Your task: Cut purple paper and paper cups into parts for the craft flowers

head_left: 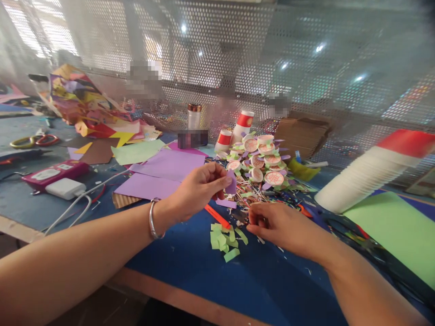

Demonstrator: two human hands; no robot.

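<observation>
My left hand (200,190), with a silver bangle on the wrist, pinches a small purple paper piece (231,182) between thumb and fingers. Just right of it, my right hand (285,228) hovers low over the table with curled fingers; whatever they hold, if anything, is hidden. Several small green paper strips (223,242) lie between and below the hands. An orange-red flat stick-like tool (218,216) and a purple paper strip (227,203) rest beside them. Behind the hands rises a heap of small round discs with red print (257,160), mixed with green and purple tabs.
A tilted stack of white paper cups (363,179) lies at right by a green sheet (404,231). Purple sheets (166,165) sit at left, near a magenta power strip (56,172) with cables. Scissors (34,141) are farther left. A perforated screen (217,50) stands behind.
</observation>
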